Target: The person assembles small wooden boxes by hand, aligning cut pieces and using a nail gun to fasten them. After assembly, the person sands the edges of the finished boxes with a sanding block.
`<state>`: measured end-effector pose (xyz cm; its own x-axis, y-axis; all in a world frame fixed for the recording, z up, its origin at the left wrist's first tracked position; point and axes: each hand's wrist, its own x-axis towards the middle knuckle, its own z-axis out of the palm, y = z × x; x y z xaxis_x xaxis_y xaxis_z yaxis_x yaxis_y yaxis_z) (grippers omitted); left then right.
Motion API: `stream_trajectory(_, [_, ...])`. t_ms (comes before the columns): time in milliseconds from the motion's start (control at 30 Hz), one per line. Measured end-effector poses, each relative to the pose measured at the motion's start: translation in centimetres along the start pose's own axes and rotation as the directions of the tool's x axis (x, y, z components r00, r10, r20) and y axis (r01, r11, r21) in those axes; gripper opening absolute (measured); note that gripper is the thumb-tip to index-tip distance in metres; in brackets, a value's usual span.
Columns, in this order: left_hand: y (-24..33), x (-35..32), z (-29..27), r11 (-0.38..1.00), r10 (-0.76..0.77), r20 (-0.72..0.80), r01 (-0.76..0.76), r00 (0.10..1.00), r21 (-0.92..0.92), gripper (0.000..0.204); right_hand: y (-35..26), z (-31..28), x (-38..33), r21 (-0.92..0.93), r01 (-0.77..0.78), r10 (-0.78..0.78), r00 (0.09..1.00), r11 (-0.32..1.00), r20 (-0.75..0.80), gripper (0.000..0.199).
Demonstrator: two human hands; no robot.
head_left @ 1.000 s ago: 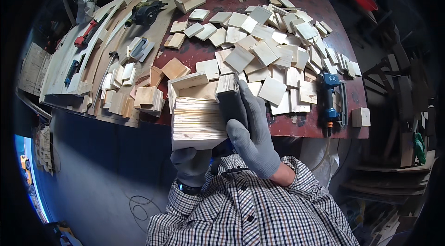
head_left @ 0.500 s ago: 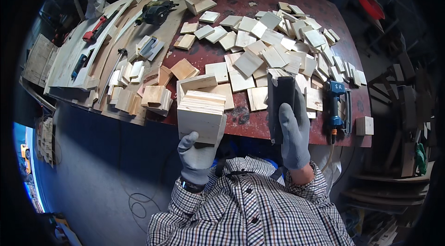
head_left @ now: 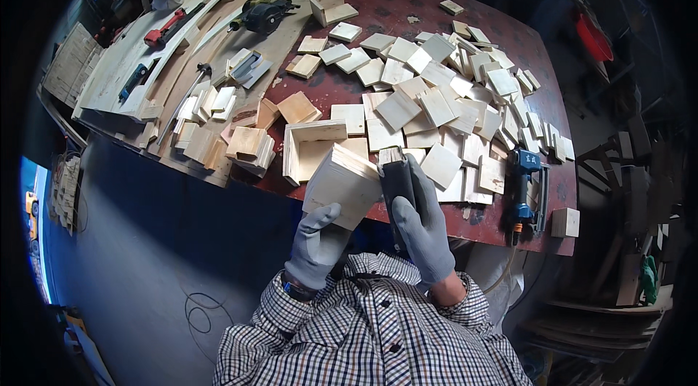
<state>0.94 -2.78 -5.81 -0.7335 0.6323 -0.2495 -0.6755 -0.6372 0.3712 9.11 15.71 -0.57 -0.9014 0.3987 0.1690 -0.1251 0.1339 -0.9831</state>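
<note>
My gloved left hand (head_left: pixel 316 244) grips a stack of thin square wooden boards (head_left: pixel 342 188) from below, thumb on the near face. The stack is tilted. In my gloved right hand (head_left: pixel 422 237) is a long dark block, apparently a sanding block (head_left: pixel 397 193), with pale wood showing at its far end. It stands close against the right side of the stack; whether they touch I cannot tell. Just beyond the stack, an open wooden corner or box piece (head_left: pixel 293 153) rests at the table's near edge. A heap of loose square boards (head_left: pixel 436 106) spreads behind my right hand.
On the red table (head_left: pixel 374 4), a blue nail gun (head_left: pixel 523 186) with a hose lies to the right, near a small wood block (head_left: pixel 565 222). Leftward are a hammer (head_left: pixel 203 67), a circular saw (head_left: pixel 263 15), a red tool (head_left: pixel 166 28) and a teal tool (head_left: pixel 133 82).
The sanding block has moved left, up to the board stack. The stack has turned and tilted to the right in my left hand. The whole view has shifted slightly.
</note>
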Motion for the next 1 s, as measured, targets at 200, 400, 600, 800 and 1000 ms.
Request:
stream_trajectory(200, [0.4,0.0,3.1,0.922,0.213,0.017,-0.206,0.977,0.329,0.071,0.4,-0.6,0.4,-0.343,0.124,-0.12,0.992,0.931,0.033,0.068])
stream_trajectory(400, [1.8,-0.7,4.6,0.757,0.283,0.08,-0.274,0.956,0.593,0.074,2.1,-1.3,0.0,0.021,-0.18,0.18,0.984,0.983,0.006,0.071])
stream_trajectory(600, [3.1,-1.5,4.3,0.681,0.172,0.205,-0.267,0.964,0.682,0.071,2.8,-2.5,-0.2,0.187,-0.245,0.229,0.968,0.951,0.102,0.067])
stream_trajectory(800, [2.3,-0.7,3.6,0.332,0.258,0.465,-0.53,0.847,0.78,0.055,3.8,-3.1,-0.9,-0.213,0.248,-0.2,0.954,0.945,0.223,0.061])
stream_trajectory(1000, [2.9,-0.4,5.1,-0.18,0.381,0.546,-0.519,0.746,0.835,0.114,2.3,-3.3,-0.7,0.038,0.072,-0.078,0.98,0.997,0.183,0.066])
